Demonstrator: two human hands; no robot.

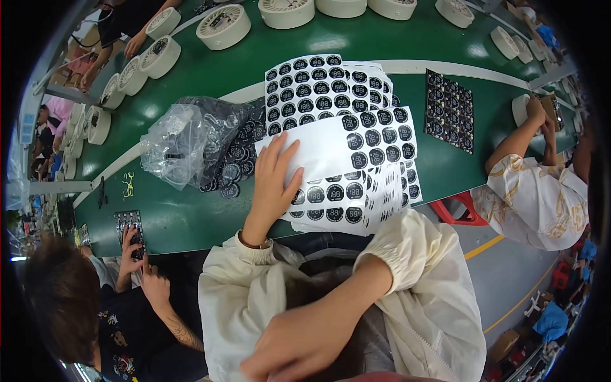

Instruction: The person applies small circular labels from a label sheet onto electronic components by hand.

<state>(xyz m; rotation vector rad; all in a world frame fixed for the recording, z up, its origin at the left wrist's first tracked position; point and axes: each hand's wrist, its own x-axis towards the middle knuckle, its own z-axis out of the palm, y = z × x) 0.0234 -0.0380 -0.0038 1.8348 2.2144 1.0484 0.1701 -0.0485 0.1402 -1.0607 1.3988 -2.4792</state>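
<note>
We press our left hand point(275, 181), fingers spread flat, on white sheets point(356, 159) of round black stickers beside a clear bag point(175, 143) on the green bench point(191, 216); our right hand point(305, 347) curls loosely, grasping nothing visible.

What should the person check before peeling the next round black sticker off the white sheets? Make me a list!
1. Left hand flat on the top sticker sheet, holding it down: ok.
2. Right hand free to peel: cannot tell; it is low by the body, away from the sheets.
3. Black round stickers left on the top sheet: ok; its left part is bare.
4. Sheet stack lying on the green table: ok, though its near edge overhangs.
5. Clear plastic bag clear of the sheets: ok, it lies to the left.
</note>
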